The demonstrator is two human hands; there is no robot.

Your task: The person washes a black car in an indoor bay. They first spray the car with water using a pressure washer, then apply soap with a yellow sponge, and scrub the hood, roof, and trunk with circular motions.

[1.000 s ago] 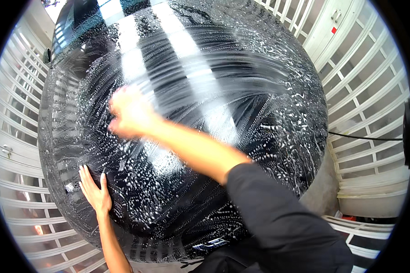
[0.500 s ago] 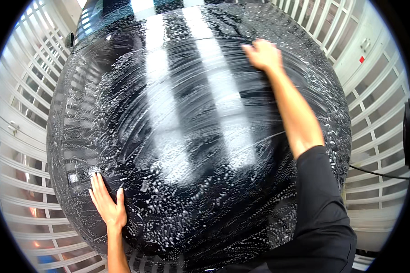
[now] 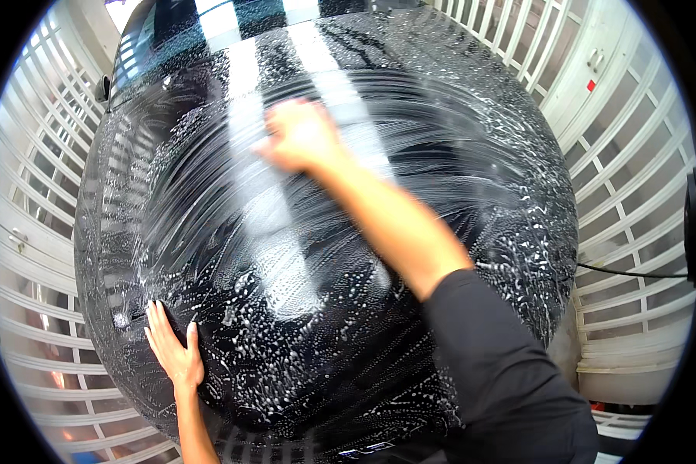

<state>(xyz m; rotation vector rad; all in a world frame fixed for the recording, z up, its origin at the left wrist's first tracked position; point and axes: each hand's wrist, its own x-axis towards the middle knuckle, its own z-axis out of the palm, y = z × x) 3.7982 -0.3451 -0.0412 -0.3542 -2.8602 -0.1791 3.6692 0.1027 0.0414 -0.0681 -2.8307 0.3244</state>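
Hood (image 3: pixel 325 240) likely stiff, heavy, slick under suds (image 3: pixel 274 375); brace by flat palm. My left grip (image 3: pixel 175 352) lies flat, thumb apart; right grip (image 3: pixel 300 138) blurred, can't tell if clamped.

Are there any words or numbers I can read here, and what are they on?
None that I can read.
Car hood: no writing I can make out.
Small pale piece at the bottom: too small and unclear to tell.
Red square on the white door: too small to tell.
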